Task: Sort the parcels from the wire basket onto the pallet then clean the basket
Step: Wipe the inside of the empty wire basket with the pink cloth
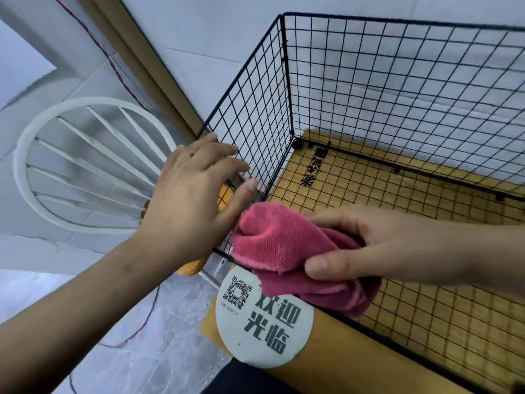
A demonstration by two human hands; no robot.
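Left hand (193, 191), fingers straight, rests on the parcel-free wire basket (255, 109); right hand (369, 245) grips a pink cloth (272, 240), cleaning apparently under way.

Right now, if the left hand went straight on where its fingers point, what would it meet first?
The left hand would meet the black wire basket's side panel; fingertips look nearly on it, depth unclear.

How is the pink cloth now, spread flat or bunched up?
Bunched up: the right hand grips the cloth, crumpled in folds, over the basket rim.
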